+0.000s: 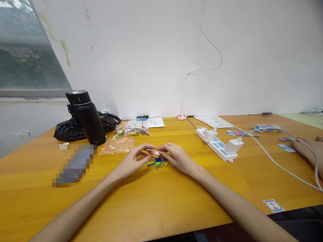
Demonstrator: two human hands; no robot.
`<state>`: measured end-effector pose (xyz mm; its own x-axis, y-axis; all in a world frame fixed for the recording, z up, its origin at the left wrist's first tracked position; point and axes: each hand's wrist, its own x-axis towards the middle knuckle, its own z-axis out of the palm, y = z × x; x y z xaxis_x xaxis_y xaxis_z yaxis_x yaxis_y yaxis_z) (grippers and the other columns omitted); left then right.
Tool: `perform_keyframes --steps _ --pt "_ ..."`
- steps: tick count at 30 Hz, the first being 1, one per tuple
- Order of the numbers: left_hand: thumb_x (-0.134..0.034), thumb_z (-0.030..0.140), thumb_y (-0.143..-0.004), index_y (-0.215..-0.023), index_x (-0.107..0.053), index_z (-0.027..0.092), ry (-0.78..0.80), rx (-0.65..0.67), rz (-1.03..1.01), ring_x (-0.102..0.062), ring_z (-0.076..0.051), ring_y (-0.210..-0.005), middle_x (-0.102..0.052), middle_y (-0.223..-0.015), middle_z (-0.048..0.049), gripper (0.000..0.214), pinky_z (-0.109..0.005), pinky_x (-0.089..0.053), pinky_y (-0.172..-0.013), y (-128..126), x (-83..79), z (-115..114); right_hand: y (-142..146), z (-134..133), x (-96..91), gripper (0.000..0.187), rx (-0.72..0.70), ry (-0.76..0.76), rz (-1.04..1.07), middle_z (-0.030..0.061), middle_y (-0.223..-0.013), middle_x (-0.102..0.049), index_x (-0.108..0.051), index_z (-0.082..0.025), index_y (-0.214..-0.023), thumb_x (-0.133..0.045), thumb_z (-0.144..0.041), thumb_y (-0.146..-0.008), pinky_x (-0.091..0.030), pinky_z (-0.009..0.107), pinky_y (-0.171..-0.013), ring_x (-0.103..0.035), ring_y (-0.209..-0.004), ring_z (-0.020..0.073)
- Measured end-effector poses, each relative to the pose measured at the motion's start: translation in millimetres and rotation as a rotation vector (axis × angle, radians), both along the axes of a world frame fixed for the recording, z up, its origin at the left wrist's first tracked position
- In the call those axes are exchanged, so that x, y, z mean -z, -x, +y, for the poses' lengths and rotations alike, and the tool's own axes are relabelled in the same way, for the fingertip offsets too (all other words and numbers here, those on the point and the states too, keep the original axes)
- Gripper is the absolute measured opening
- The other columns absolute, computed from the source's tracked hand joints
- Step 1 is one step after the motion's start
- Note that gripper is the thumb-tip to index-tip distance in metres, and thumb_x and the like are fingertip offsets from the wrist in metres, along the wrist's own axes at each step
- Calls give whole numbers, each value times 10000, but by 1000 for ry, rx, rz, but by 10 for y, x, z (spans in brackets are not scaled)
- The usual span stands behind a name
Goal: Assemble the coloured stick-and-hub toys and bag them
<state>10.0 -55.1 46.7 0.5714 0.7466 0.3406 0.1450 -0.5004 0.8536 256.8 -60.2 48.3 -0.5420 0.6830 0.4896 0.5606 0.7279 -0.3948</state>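
Observation:
My left hand point(133, 160) and my right hand point(176, 156) meet over the middle of the wooden table point(161, 201). Both pinch a small white piece point(156, 152) between thumb and fingertips. Just below it lies a small toy-like assembly point(158, 163) of blue, green and yellow plastic parts, touching the table between my hands.
A black flask point(87, 116) stands at the left in front of a black bag point(70, 129). Clear bags of coloured parts point(131, 129) lie behind my hands. A white power strip point(217, 143) with chargers and cables is at right. Another person's hand point(309, 151) rests at the far right edge.

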Motion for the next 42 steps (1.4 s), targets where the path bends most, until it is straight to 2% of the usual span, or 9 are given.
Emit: perform_keyframes --steps 3,6,11,17,22,25,28,34,42 --pt "-672 358 -924 -1293 -523 269 225 3 -168 -581 -232 -1201 -614 -1237 -87 408 -413 -511 -1021 -60 87 14 18 -4 20 213 15 -32 33 64 -1002 -720 -648 -212 -1120 -465 -304 -1062 -508 321 -837 -659 -924 192" --pt "-679 406 -921 -1159 -578 229 354 40 -201 -584 -227 -1152 -606 -1221 -91 313 -387 -508 -973 -124 122 -15 62 -25 49 190 8 -67 82 66 -969 -715 -656 -200 -1117 -500 -284 -1046 -509 315 -815 -655 -893 186" --pt "-677 457 -920 -986 -595 190 415 66 -265 -566 -145 -830 -602 -878 -16 288 -309 -467 -812 -195 74 -100 179 -112 47 174 -25 -43 138 63 -952 -719 -654 -212 -1138 -548 -279 -1019 -515 312 -801 -666 -884 188" --pt "-706 437 -897 -1023 -627 189 363 8 -268 -589 -158 -827 -626 -890 -22 289 -308 -462 -805 -185 41 -61 253 -181 -34 310 -118 382 391 27 -921 -749 -574 -217 -1293 -572 -337 -1008 -539 286 -779 -707 -836 158" --pt "-629 416 -957 -1112 -640 189 291 51 -185 -620 -183 -883 -665 -919 -47 275 -332 -459 -863 -132 19 -41 244 -132 -6 517 -259 744 589 31 -940 -738 -508 -221 -1397 -677 -403 -943 -522 349 -934 -703 -956 177" --pt "-601 418 -974 -1166 -638 194 276 73 -151 -624 -200 -947 -678 -1000 -72 297 -357 -456 -912 -120 -19 -74 223 -94 18 475 -313 904 690 40 -975 -725 -555 -226 -1333 -698 -427 -927 -509 337 -947 -695 -977 170" --pt "-590 427 -978 -1092 -627 193 270 110 -150 -625 -204 -935 -670 -968 -66 263 -374 -463 -912 -131 -49 -122 208 -81 28 373 -348 1003 715 33 -952 -717 -585 -226 -1227 -695 -430 -935 -501 312 -921 -694 -946 156" --pt "-625 418 -960 -972 -573 199 235 113 -119 -623 -188 -895 -658 -913 -37 226 -345 -459 -861 -143 -37 -160 216 -99 12 282 -388 997 676 19 -896 -705 -572 -219 -1094 -673 -440 -950 -488 271 -838 -672 -879 135" --pt "-622 420 -964 -1028 -607 186 258 164 -100 -640 -194 -930 -701 -955 -53 243 -326 -461 -866 -141 -72 -185 206 -114 -44 292 -403 923 602 5 -843 -651 -619 -180 -1013 -696 -449 -928 -478 247 -737 -611 -733 105"
